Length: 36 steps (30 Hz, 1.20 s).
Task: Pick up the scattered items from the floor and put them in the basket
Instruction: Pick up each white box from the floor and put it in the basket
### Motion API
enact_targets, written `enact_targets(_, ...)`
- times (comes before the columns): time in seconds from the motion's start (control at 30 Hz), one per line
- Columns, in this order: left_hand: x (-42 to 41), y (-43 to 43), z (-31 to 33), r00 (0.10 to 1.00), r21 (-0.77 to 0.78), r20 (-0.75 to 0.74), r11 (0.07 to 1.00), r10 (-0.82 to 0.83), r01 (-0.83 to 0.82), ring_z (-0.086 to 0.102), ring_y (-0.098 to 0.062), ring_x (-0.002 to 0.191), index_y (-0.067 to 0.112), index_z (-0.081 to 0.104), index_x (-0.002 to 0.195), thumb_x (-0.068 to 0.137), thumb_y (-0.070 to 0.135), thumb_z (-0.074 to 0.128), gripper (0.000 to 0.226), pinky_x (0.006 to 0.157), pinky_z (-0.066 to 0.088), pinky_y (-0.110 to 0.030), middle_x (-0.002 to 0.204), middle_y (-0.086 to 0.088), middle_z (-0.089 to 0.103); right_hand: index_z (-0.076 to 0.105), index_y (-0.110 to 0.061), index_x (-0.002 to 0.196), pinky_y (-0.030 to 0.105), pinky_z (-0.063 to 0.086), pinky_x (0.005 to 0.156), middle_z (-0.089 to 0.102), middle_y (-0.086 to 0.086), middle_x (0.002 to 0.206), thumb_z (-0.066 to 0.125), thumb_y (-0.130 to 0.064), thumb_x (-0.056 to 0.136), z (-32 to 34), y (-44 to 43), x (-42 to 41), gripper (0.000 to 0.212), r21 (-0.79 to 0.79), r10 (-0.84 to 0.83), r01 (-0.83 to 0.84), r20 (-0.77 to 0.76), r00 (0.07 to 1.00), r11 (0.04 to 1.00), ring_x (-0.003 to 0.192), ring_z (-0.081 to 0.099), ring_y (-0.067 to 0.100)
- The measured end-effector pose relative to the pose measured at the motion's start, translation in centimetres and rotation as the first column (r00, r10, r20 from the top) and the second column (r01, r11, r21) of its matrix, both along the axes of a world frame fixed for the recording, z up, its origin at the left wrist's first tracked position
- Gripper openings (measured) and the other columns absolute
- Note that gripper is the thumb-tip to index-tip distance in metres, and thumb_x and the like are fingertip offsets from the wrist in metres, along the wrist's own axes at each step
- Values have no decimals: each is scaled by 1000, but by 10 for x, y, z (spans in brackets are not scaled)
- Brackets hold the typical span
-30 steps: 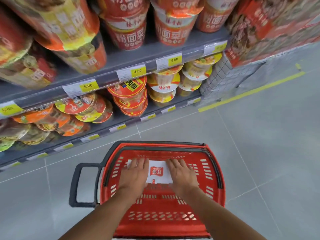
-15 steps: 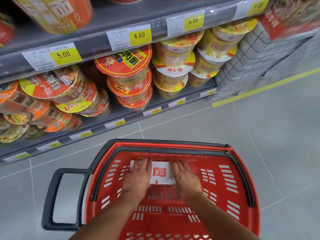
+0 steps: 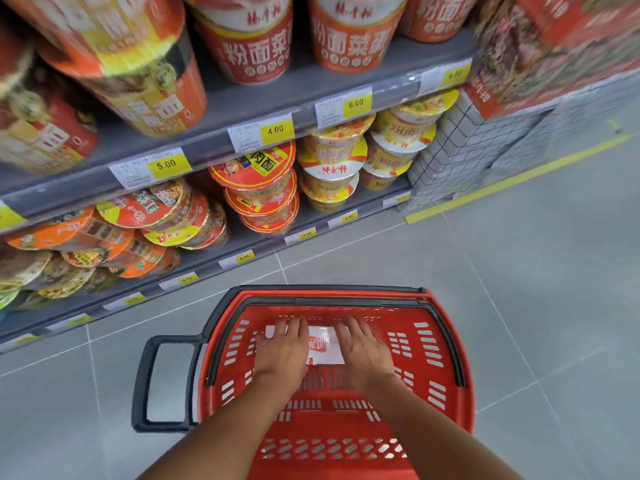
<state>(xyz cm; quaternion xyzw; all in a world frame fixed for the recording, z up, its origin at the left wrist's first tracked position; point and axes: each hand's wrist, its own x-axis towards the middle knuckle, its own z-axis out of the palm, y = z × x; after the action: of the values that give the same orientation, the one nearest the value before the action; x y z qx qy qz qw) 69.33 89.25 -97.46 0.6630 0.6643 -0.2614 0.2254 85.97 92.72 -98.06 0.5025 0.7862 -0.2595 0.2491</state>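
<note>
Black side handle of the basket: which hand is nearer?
Left. The left hand rests on the white packet, toward the black handle; the right hand rests on its far end.

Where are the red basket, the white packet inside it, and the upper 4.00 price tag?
red basket (image 3: 417, 372): head view, its right inner wall.
white packet (image 3: 325, 346): head view, its printed middle.
upper 4.00 price tag (image 3: 276, 129): head view, its yellow part.

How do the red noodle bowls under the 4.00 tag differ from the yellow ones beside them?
The red bowls have red lids rimmed in yellow; the yellow bowls have white-and-yellow lids. The red bowls form one stack; the yellow bowls form two, under a 6.00 tag. Both lie tipped, lids facing outward.
</note>
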Motion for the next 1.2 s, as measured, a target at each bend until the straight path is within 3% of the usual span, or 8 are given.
enact_targets(0.17,-6,-3,96,999,48,28,998,-28,27,33,-27,141,12,23,156,87,47,72,91,100,46,-48,153,-5,35,7,-21,163,37,25,125,11,5,169,71,-19,93,86,-2,0,95,4,-36,36,-43,998,999,158,6,27)
enact_targets(0.37,-20,0,241,999,129,43,991,-25,20,36,-25,138,16,26,154,81,60,72,97,98,47,-46,150,-1,37,12,-20,162,47,25,125,14,7,169,74,-50,86,244,1,-5,102,48,-45,49,-74,996,998,157,11,30)
enact_targets(0.57,-31,-7,408,983,219,169,975,-65,27,3,-26,156,24,5,161,89,70,55,99,116,30,-62,170,0,1,5,-30,162,59,26,122,4,-1,172,75,-68,77,421,-8,2,116,102,-166,186,-182,969,977,158,7,27)
enact_targets(0.63,-41,-4,464,964,262,257,965,-72,3,0,-25,156,28,3,162,87,72,57,103,117,27,-64,170,3,-3,8,-30,162,62,30,118,7,-2,171,71,-74,75,476,-9,5,116,156,-166,207,-239,957,966,157,10,26)
enact_targets(0.73,-61,-4,536,953,349,265,936,-147,47,-1,-23,156,32,3,161,83,70,65,106,116,24,-69,170,5,-3,12,-31,162,64,34,114,12,-1,170,70,-77,75,546,-19,5,114,257,-147,228,-298,943,939,155,15,26)
enact_targets(0.97,-97,-25,616,955,583,236,813,-177,7,8,-23,155,33,8,160,76,80,61,110,114,32,-64,170,7,2,12,-32,163,61,31,118,11,-3,171,73,-68,80,642,-23,-14,109,415,-19,200,-400,916,887,157,12,24)
enact_targets(1.2,-116,-55,657,962,664,272,729,-29,-166,14,-24,154,36,6,159,78,79,59,106,113,36,-61,168,8,7,11,-37,163,55,30,121,14,-5,171,50,-92,71,692,1,-21,114,481,107,165,-487,867,861,156,16,21)
